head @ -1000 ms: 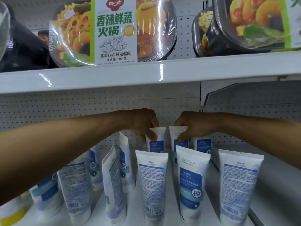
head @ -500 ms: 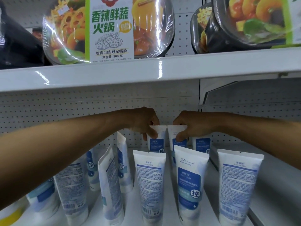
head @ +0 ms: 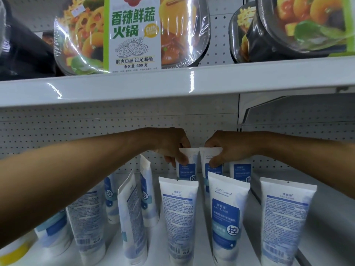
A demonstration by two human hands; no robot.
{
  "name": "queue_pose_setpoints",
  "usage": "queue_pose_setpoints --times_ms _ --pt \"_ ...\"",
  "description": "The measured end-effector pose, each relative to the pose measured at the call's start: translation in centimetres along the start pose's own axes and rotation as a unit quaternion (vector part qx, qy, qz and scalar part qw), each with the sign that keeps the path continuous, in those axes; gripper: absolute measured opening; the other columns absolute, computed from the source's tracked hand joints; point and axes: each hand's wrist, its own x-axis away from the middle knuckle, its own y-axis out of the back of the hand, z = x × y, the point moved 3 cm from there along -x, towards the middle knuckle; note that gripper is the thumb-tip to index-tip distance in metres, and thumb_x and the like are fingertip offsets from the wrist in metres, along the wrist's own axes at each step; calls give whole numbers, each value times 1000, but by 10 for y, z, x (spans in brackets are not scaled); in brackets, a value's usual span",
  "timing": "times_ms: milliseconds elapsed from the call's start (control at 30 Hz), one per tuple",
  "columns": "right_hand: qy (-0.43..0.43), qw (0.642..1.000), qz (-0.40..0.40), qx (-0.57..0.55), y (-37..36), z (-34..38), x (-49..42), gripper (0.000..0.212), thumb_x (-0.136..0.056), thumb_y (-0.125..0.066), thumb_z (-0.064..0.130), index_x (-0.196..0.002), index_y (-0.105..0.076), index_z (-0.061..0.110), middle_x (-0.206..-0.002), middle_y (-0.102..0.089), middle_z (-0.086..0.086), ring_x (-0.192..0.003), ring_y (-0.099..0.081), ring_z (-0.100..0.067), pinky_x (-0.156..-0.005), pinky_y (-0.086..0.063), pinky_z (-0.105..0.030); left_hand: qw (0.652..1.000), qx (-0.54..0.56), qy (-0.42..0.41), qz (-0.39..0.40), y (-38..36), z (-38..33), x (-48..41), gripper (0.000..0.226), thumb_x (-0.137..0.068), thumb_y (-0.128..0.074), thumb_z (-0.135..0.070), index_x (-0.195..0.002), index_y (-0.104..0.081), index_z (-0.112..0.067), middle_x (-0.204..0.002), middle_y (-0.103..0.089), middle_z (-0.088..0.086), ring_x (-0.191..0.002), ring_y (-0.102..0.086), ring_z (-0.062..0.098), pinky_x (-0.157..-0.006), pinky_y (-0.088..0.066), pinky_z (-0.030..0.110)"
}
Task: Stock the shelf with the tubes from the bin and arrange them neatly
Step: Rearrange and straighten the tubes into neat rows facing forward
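Surface: white metal shelf (head: 194,252), filling the lower half of the frame, backed by a white perforated panel (head: 76,127). A second white shelf board (head: 172,83) crosses the frame above the middle.

Upper shelf stock: shrink-wrapped hot-pot tray (head: 132,33) with a green-and-white label, upper centre; a second dark tray (head: 299,25), upper right; a dark object, upper left, not identifiable.

Lower shelf stock: white tubes with blue labels, standing cap-down. Front row, centre to right: one tube back-side out (head: 178,214), one front-side out (head: 226,217), one back-side out (head: 284,221). Left of centre, several tubes lean at mixed angles, partly hidden by the forearm.

Back row, centre of frame: left rear tube (head: 187,164) and right rear tube (head: 210,160), upright, just beside each other; a third tube (head: 242,170) stands to their right.

Left hand (head: 171,144): closed on the crimped top of the left rear tube, thumb on its face.
Right hand (head: 224,146): closed on the top of the right rear tube, thumb on its face.

Change from half a second earlier: both hands hold the same two tubes in the same grip; the pair sits about as close as before. The view has tipped slightly, showing less of the upper trays.
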Motion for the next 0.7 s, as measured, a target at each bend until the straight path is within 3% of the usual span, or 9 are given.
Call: queue_pose_setpoints --times_ms 100,200,300,400,500,567,633,700 --pt "8 1000 6 -2 2 2 0 28 -84 -72 32 -98 -66 9 -92 -71 -3 -71 -61 -8 -59 -46 -15 1000 -26 -3 -5 2 -2 3 34 -86 -72 -26 -117 -65 -14 -107 -71 0 -89 -70 14 -77 -58 24" --pt "18 1000 5 -4 4 2 -1 23 -83 -73 33 -92 -66 13 -86 -70 -1 -62 -57 0 -55 -44 -12 997 -50 -8 -55 17 2 16 36 -85 -70 -40 -119 -63 -31 -109 -69 -13 -97 -66 3 -92 -50 25" --pt "29 999 -7 -16 7 3 0 21 -82 -73 36 -95 -64 23 -90 -71 7 -72 -64 3 -66 -51 -12 998 -15 -18 -58 38 8 46 38 -78 -70 -52 -114 -64 -42 -112 -68 -24 -103 -62 -7 -97 -42 21" --pt "39 999 -11 -34 9 12 -1 41 -82 -69 45 -113 -63 18 -108 -69 9 -93 -67 -4 -86 -56 -27 999 12 -22 20 51 21 74 45 -74 -76 -38 -117 -64 -36 -117 -69 -18 -110 -61 -7 -95 -41 12" --pt "52 998 5 -27 7 26 -11 46 -84 -66 45 -118 -62 15 -115 -67 9 -99 -66 -6 -90 -55 -28 997 -22 0 76 47 38 84 47 -77 -79 -17 -118 -65 -33 -121 -67 -16 -115 -57 -9 -94 -36 7" --pt "48 999 13 -11 5 34 -21 43 -84 -67 46 -116 -63 16 -108 -68 10 -93 -65 -3 -84 -55 -22 994 -50 8 97 38 45 82 47 -77 -80 -12 -118 -67 -32 -119 -68 -18 -115 -57 -8 -94 -37 6" --pt "38 999 26 -3 1 39 -30 34 -84 -68 45 -103 -66 17 -91 -68 12 -76 -62 0 -68 -51 -17 992 -72 5 104 28 46 77 43 -78 -80 -15 -117 -70 -30 -115 -70 -18 -112 -60 -4 -91 -43 6" --pt "34 999 39 -4 -4 44 -39 29 -83 -70 44 -93 -67 17 -83 -69 9 -68 -60 -2 -61 -48 -17 993 -81 -3 91 21 46 73 35 -77 -80 -23 -111 -73 -29 -107 -72 -18 -103 -64 -1 -91 -49 14"
